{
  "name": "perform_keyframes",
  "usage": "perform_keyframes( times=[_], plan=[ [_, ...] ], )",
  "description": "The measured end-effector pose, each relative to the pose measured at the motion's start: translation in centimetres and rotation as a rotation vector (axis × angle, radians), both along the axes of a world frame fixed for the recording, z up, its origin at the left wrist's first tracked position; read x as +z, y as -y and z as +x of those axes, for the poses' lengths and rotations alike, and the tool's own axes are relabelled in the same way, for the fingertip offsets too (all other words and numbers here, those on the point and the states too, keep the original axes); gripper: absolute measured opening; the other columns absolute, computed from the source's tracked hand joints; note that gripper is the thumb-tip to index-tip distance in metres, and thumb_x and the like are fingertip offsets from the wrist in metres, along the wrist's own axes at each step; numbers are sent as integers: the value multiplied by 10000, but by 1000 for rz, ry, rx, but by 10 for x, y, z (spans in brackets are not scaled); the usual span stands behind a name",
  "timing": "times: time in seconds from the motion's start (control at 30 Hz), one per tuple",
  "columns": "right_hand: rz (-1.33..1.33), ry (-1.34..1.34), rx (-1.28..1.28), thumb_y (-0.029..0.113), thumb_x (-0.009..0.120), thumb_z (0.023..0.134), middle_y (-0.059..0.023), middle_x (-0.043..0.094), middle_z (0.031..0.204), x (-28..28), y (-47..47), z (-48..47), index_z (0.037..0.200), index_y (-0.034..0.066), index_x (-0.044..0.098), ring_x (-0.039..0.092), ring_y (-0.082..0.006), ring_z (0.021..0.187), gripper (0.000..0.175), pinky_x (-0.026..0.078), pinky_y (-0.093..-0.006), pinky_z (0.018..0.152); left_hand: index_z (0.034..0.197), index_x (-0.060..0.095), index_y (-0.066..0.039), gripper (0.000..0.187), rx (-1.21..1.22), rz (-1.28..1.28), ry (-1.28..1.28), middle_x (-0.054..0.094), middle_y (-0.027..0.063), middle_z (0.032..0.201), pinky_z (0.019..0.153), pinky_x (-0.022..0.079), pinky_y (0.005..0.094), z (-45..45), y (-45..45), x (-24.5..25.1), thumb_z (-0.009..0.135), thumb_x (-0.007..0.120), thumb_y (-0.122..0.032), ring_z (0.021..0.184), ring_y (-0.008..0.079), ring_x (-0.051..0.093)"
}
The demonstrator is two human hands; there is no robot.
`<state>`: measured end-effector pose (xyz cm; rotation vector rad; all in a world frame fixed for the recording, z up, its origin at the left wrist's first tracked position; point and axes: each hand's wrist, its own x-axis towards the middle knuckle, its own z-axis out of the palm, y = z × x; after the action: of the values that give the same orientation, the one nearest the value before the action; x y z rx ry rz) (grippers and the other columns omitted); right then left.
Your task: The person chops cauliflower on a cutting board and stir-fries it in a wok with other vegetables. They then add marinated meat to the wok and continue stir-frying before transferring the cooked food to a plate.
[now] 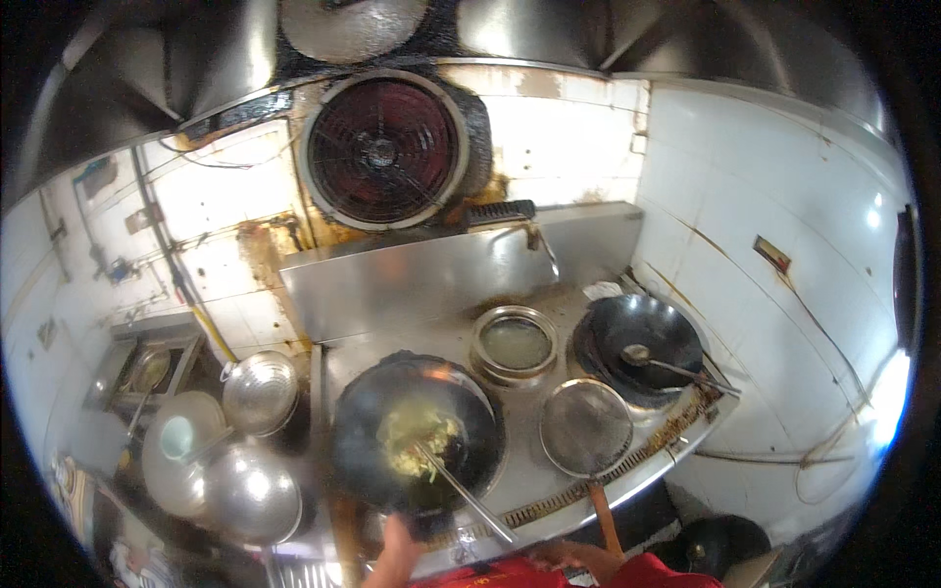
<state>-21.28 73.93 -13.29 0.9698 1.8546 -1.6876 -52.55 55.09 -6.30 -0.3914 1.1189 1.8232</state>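
Observation:
A black wok (353,448) on the range holds yellow, scrambled-looking food (412,459) with bits of green and orange. A metal utensil (474,500), probably a ladle, rests in the food, its handle lying over the near rim. My left hand (397,555) is just below the wok's near rim; its lower part is cut off. My right hand (577,556) is blurred at the front edge, right of the utensil's handle end and close to the wooden handle of a round mesh strainer (586,428). Whether either hand holds anything is unclear. An orange glow shows at the wok's far side.
A metal pot of cloudy liquid (514,343) stands behind the strainer. A second wok (669,331) holds a ladle (636,356). Several metal bowls, one of them (253,494), stand at left. A faucet (548,253) hangs over the steel range; a tiled wall (735,184) bounds the right.

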Motion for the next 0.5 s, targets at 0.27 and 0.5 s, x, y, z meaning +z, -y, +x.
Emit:
perform_keyframes(
  times=[0.27,0.5],
  plan=[
    [6,-57,-294,395,610,1008,-72,694,864,24,31,7,1141,37,715,669,-182,792,396,527,-306,674,1228,665,-81,364,-46,-87,25,708,121,1165,933,563,512,34,46,-2,1008,507,-323,1066,322,669],
    [59,-136,-417,393,622,998,-74,695,872,36,36,-5,1118,32,712,667,-185,783,391,534,-317,668,1213,670,-80,358,-52,-125,51,709,119,1142,923,565,510,33,48,-2,1001,514,-323,1044,323,670]
  ],
)
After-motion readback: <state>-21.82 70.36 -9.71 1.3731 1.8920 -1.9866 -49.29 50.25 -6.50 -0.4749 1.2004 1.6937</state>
